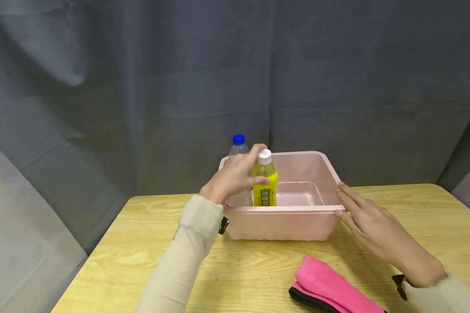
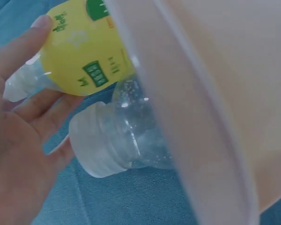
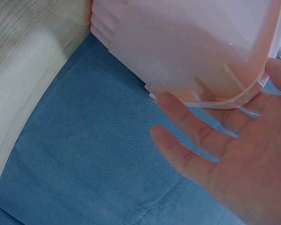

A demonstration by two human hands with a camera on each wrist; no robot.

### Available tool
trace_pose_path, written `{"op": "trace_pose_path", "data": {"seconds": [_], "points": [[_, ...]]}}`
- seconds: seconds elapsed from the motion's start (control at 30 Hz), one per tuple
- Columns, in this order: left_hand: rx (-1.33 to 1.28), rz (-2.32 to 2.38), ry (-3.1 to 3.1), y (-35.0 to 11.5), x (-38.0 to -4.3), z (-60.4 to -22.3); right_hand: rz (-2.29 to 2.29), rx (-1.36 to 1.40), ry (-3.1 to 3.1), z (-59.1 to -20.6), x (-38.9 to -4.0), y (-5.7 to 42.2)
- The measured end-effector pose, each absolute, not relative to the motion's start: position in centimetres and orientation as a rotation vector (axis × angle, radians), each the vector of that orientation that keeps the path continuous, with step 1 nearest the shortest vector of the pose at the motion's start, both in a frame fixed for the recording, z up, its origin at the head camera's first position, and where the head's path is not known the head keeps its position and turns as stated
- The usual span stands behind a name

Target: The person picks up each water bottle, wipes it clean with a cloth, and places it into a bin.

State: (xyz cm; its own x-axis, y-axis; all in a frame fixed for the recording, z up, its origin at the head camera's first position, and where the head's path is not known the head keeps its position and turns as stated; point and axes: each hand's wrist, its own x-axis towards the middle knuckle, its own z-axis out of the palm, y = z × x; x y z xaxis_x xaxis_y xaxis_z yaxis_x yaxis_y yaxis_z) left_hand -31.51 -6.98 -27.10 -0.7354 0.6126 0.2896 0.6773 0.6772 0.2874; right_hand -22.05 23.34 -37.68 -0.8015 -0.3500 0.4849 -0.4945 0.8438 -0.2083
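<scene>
In the head view my left hand [image 1: 235, 176] holds a drink bottle [image 1: 265, 187] with a yellow label and white cap at the left end of a pink plastic basin [image 1: 282, 224]. My thumb lies on its near side, the other fingers behind it. Behind this hand stands a clear bottle with a blue cap [image 1: 239, 139]. The left wrist view has a clear bottle with a pale cap [image 2: 91, 140] beside my fingers. My right hand [image 1: 372, 226] touches the basin's front right corner, fingers extended along the rim. In the right wrist view its thumb is at the rim.
A folded pink cloth [image 1: 333, 287] with a black edge lies on the wooden table [image 1: 149, 243] in front of the basin, near my right wrist. A dark grey curtain [image 1: 196, 87] hangs behind the table. Pale panels stand at either side.
</scene>
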Motion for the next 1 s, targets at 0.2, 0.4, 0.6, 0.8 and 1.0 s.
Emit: {"op": "trace_pose_path", "data": {"seconds": [0.2, 0.4, 0.6, 0.8, 1.0], "points": [[-1.062, -0.535, -2.780, -6.7, -31.8, -27.3, 0.461, 0.630, -2.559, -37.4, -22.0, 23.2], [-1.055, -0.448, -2.799, -6.8, -31.9, -27.3, 0.457, 0.648, -2.544, -37.4, -22.3, 22.9], [-1.036, -0.426, -2.838, -6.6, -31.8, -27.3, 0.463, 0.651, -2.547, -37.6, -22.3, 23.1], [-0.992, -0.470, -2.882, -6.7, -31.7, -27.4, 0.473, 0.650, -2.561, -37.5, -22.1, 23.0], [-1.011, -0.428, -2.715, -7.6, -30.2, -27.5, 0.535, 0.616, -2.638, -37.0, -22.0, 23.2]]}}
